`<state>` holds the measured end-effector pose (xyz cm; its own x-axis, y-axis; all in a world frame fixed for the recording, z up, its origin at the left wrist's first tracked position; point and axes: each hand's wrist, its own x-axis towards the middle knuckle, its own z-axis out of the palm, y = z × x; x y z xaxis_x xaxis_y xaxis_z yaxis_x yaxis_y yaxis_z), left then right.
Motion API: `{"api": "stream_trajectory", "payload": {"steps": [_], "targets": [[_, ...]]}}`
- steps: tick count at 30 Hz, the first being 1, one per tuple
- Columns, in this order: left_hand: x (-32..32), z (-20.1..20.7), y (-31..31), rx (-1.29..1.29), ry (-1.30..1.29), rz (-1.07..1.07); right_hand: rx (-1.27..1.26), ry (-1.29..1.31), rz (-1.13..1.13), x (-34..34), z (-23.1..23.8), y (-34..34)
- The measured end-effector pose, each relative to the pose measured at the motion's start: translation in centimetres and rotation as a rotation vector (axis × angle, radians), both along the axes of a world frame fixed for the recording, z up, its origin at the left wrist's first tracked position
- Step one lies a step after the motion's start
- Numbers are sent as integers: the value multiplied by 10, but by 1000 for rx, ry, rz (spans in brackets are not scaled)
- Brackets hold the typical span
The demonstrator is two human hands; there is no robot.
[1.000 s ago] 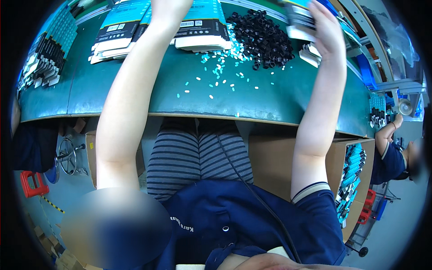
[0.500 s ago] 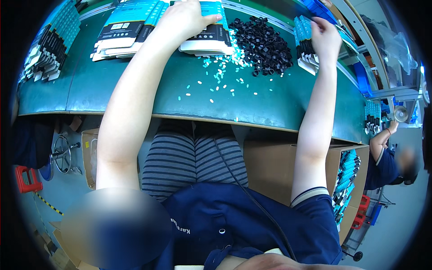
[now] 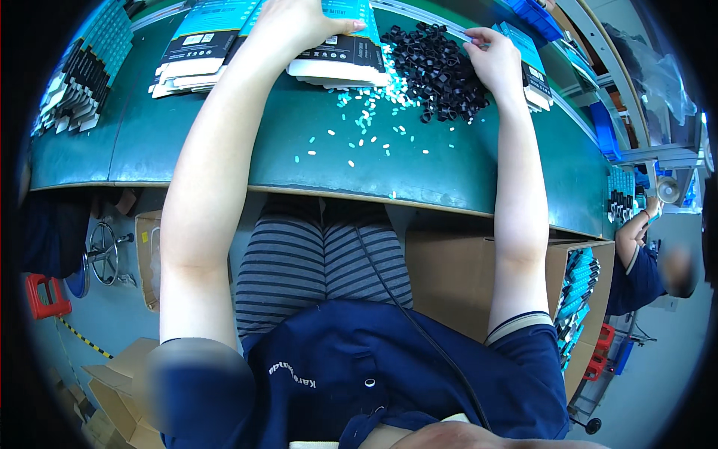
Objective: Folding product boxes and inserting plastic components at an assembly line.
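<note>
My left hand lies over a stack of flat blue, black and white boxes, its thumb stretched out across the top; the other fingertips are hidden at the picture's upper edge. Another such stack stands to its left. Beyond the heap of small black ring-like clips, at its right edge, is my right hand. Its thumb and forefinger are slightly apart, and I see nothing held between them. Just right of that hand leans a smaller stack of boxes, partly covered by it.
Small white and turquoise pellets are scattered on the green table beside the clips. A tall box stack stands far left. Below the right edge sits a cardboard carton with boxes. A co-worker is at right.
My right hand has moved left, from the right-hand box stack toward the clips. That stack now sits farther right. My left hand and the boxes under it have shifted slightly left.
</note>
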<state>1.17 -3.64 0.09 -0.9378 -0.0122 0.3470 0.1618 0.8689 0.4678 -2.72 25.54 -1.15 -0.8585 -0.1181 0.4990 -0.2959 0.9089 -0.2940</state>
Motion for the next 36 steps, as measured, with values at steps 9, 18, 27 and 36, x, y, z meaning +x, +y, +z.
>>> {"api": "stream_trajectory", "payload": {"steps": [9, 18, 27, 36], "targets": [[15, 30, 6, 725, -1, -168, -453, 4, 111, 12, 16, -3], [25, 21, 42, 1458, -476, -449, -999, -108, 411, 53, 44, -46], [35, 22, 56, 1363, -678, -554, -1110, -323, 446, 59, 39, -54], [25, -2, 58, 1470, -556, -802, -1082, -317, 501, 60, 39, -57]]}}
